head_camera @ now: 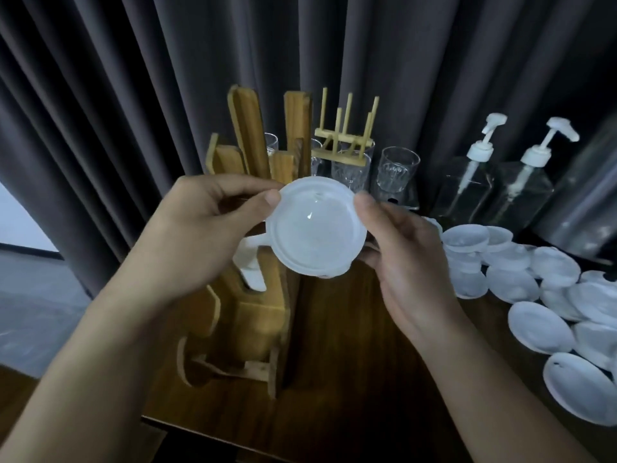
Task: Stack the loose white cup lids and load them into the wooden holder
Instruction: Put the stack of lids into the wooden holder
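You are pinching a white lid [316,228] between your left hand [203,228] and right hand [405,259]. It is hovering above the wooden holder [253,309].

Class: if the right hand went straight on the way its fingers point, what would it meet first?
The right hand grips the lid. Carried on, up and away, it would probably meet the clear glasses first; depth is unclear.

Your left grip [200,235] and right grip [400,259] pinch a white lid [315,228] by opposite edges, over the wooden holder [253,295]. Right of the right grip, loose lids [534,295] litter the bench [350,345]; glasses [399,172] and pump bottles [467,192] stand beyond, against a dark curtain [133,95].
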The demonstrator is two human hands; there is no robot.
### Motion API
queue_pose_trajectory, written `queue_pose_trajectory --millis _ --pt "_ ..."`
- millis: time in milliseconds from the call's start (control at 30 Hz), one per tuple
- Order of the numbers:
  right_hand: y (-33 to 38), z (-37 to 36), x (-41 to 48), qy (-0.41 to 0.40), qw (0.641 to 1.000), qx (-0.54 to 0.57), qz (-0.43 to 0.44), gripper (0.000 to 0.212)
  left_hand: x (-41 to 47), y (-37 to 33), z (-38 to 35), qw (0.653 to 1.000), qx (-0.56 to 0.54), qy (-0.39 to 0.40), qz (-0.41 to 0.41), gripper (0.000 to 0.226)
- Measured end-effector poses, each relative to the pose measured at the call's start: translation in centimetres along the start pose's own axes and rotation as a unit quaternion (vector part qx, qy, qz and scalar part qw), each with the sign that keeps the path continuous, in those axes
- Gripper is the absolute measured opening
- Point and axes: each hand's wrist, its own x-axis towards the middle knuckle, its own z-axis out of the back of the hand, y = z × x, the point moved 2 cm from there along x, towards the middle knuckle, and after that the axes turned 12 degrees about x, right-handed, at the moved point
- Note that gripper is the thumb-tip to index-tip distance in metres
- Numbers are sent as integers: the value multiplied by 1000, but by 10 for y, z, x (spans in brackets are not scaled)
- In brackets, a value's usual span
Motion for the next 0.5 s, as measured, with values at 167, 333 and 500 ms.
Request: queue_pose_trajectory --millis 167,333,500 --pt "-8 -27 14 -26 999 40 13 27 17 20 17 994 -108 -9 10 16" --pt "-19 -55 25 -73 997 27 28 48 33 43 29 985 -171 -8 20 17" --pt "-39 -70 30 -118 993 2 8 64 42 70 30 981 -184 3 54 17"
